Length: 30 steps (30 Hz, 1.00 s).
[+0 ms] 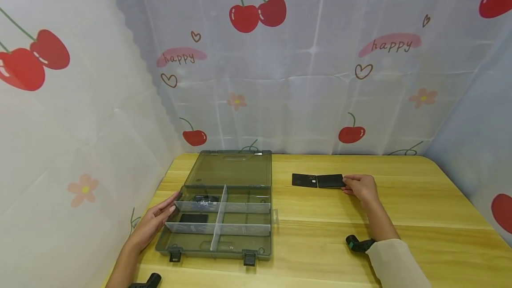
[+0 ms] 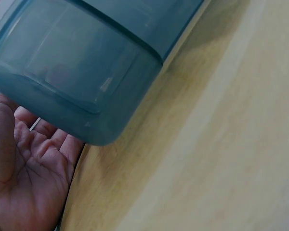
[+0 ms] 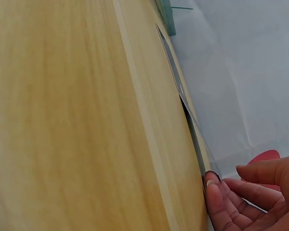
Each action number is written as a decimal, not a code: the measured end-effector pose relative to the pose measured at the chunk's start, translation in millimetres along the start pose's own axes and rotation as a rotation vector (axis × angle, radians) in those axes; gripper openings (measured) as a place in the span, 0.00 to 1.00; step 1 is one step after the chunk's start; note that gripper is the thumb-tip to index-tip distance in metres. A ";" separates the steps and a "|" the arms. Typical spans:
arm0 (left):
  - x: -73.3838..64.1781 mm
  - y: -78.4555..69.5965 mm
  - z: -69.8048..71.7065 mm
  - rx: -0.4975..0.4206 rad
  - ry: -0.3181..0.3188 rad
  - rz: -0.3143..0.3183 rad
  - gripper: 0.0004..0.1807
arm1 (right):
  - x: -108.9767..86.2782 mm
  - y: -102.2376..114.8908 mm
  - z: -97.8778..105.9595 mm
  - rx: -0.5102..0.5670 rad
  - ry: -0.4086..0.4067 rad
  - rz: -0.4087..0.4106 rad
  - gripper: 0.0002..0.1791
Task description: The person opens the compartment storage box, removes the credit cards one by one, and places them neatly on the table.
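My left hand (image 1: 150,225) rests against the left side of a grey see-through compartment box (image 1: 264,254), its fingers fairly straight along the wall. The left wrist view shows the palm (image 2: 31,187) beside the box's corner (image 2: 101,120). My right hand (image 1: 362,189) pinches the right end of a plain black card (image 1: 330,181), low over the table. In the right wrist view, fingertips (image 3: 213,185) meet the end of this thin card. Just left of it lies another black card (image 1: 303,180) with VIP lettering and a light chip, their edges meeting.
The box's lid (image 1: 234,168) lies folded back. Inside, a Vip card (image 1: 207,201) is in the back left compartment and a black card (image 1: 194,218) in the middle left one. Light dividers (image 1: 220,217) separate the compartments. A cherry-print curtain (image 1: 300,79) hangs behind the wooden table (image 1: 320,239).
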<state>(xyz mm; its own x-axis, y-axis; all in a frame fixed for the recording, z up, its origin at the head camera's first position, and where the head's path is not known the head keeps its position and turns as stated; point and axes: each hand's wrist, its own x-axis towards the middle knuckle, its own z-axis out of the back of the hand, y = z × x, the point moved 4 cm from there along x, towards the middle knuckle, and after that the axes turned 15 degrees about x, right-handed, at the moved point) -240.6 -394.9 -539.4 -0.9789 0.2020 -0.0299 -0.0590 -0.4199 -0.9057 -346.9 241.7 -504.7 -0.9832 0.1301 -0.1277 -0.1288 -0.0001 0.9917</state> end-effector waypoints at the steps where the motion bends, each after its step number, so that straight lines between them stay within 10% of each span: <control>1: -0.1 0.2 -0.1 0.001 0.000 0.001 0.32 | 0.0 0.5 0.1 -0.001 0.000 0.001 0.23; 30: 0.9 3.5 0.4 0.008 -0.007 0.003 0.32 | 0.4 2.5 -3.3 -0.055 0.006 0.010 0.24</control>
<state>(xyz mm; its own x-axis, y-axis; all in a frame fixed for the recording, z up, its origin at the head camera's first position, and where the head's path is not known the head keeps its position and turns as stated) -241.8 -396.6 -542.5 -0.9804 0.1946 -0.0297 -0.0574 -0.4273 -0.9023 -348.0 238.5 -502.4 -0.9852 0.1239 -0.1185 -0.1262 -0.0563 0.9904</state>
